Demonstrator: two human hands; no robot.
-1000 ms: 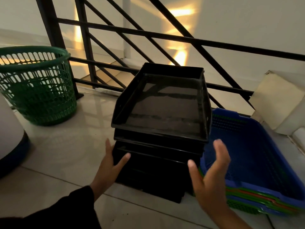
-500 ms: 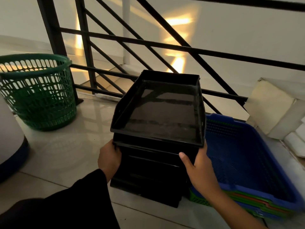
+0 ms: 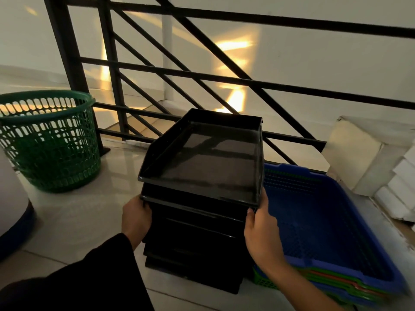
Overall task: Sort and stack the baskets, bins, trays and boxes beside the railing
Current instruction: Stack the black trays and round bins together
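Hands hold a stack of black trays (image 3: 202,167) at frame centre: the left hand (image 3: 135,217) curls its fingers round the stack's near-left corner at eight o'clock, and the right hand (image 3: 261,230) pinches the near-right corner at four o'clock. Nested blue trays (image 3: 325,225) sit just beside at three o'clock, a green basket (image 3: 49,142) well apart at ten o'clock, the railing (image 3: 202,75) behind at twelve.

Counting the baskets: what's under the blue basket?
Under the blue basket, green and red basket rims show, nested. How many, and the floor beneath, are hidden.
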